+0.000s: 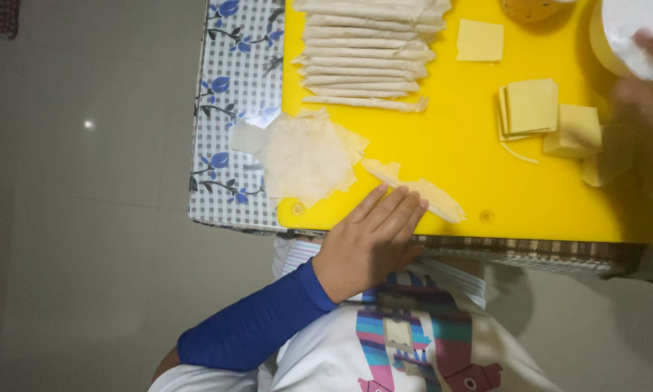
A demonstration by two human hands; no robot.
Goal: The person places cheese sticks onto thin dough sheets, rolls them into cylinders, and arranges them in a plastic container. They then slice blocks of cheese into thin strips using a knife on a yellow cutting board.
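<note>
Yellow board [479, 160]: left hand [366, 243] lies flat, open, fingertips touching a dough strip [421, 192]. Right hand [642, 98] blurred near cheese [533, 105]; grip unclear.

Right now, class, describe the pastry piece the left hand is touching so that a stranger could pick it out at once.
Start at the yellow board and go to its near edge, where the left hand rests. At its fingertips lies a rolled pastry piece, pale and set at a slant. Unlike the neat stack of rolls at the far edge or the flat wrappers beside it, it lies alone and ragged.
</note>
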